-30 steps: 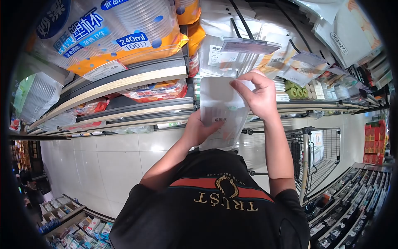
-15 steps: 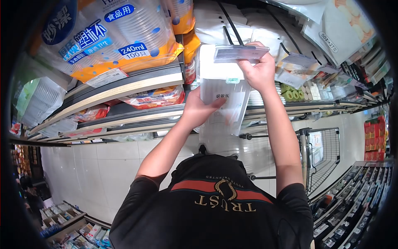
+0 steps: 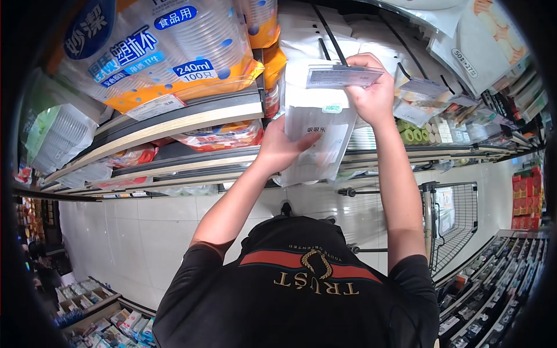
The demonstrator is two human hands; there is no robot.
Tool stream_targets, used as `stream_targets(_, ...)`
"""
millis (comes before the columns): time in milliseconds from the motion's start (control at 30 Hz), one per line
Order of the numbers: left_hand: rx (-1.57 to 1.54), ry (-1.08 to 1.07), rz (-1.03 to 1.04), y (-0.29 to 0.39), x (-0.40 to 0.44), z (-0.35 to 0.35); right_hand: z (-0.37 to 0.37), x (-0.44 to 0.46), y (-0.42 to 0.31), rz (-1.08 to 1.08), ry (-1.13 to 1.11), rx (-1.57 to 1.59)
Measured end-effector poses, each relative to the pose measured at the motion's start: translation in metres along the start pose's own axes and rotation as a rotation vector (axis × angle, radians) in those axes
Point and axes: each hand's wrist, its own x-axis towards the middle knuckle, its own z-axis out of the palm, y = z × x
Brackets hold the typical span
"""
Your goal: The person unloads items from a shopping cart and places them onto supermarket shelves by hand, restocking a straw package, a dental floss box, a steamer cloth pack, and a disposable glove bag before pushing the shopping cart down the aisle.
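Where the packet sits: upper centre of frame, partly behind the price tag.
Left hand: grasping packet's side.
Right hand: at the tag; grip unclear.
Tag edge: could snag the packet, if tilted.

A black short-sleeved T-shirt with gold lettering is worn.
The chest is crossed by a red band, edged with thin darker lines and broken by a gold wreath emblem. "TRUST" is printed in large serif capitals, with smaller lettering set beyond the wreath. A dark shoe tip is shown past the hem.
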Motion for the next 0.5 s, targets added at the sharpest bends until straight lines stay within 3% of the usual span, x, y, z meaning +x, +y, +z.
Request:
stream_targets(233,0.008,0.016,-0.005,0.004,0.004,0.001,0.004,0.003,-0.007,0.136,0.061,0.146)
stream_targets(300,-0.017,0.013,-0.002,-0.004,0.009,0.001,0.003,0.003,0.0,-0.234,0.146,-0.292)
stream_targets(500,-0.049,0.035,0.058,-0.019,0.026,-0.001,0.007,-0.003,0.01,-0.337,0.152,-0.419)
